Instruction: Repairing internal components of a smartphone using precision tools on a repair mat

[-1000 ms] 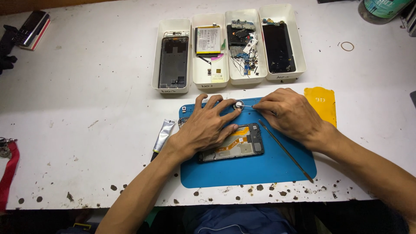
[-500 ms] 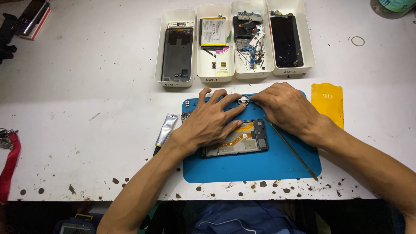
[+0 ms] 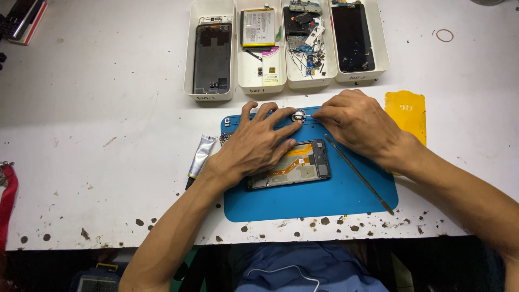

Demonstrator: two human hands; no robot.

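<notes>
An opened phone (image 3: 303,165) with an orange flex cable lies on a blue mat (image 3: 324,197). My left hand (image 3: 259,143) rests spread over the phone's left part, and its fingertips reach a small round metal part (image 3: 298,115) at the mat's far edge. My right hand (image 3: 357,125) is beside it on the right, its fingers pinched on a thin metal tool (image 3: 308,115) whose tip touches the round part. A long thin metal pry tool (image 3: 359,176) lies slantwise on the mat under my right wrist.
Several white trays stand at the back: one with a phone back shell (image 3: 210,54), one with a battery (image 3: 258,27), one with small parts (image 3: 305,32), one with a dark screen (image 3: 352,35). A small glue tube (image 3: 201,157) lies left of the mat, a yellow card (image 3: 405,113) to the right.
Both hands stay on the same spot at the round part. Only the camera's view has shifted a little.
</notes>
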